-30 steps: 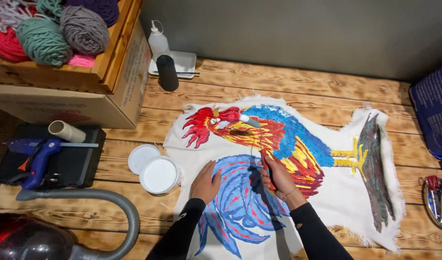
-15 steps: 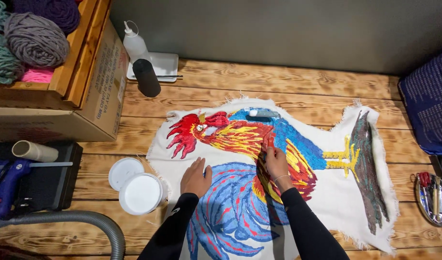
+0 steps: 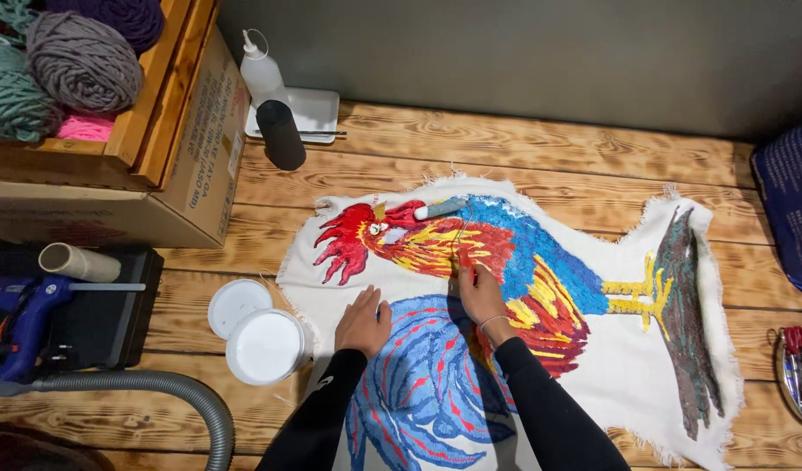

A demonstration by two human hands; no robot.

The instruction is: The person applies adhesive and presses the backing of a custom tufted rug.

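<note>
Flat, palm down, left hand (image 3: 363, 320) pressing the rooster rug (image 3: 541, 296) beneath. Just beside, right hand (image 3: 481, 295) clenched around a small roller (image 3: 442, 208) handle, roller head beyond fingertips on rooster's neck.

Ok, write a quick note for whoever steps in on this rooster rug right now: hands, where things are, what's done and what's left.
Left hand: flat, palm down on the rooster rug, pinning it beside the blue tail.
Right hand: gripping the handle of a small roller, whose head lies on the rooster's neck.
Nearby: open white tub and its lid to the rug's left; glue gun further left; squeeze bottle at the back.
Done: rug spread flat on the wooden floor, the rooster fully coloured.
Left: I cannot tell how much has been rolled.
</note>
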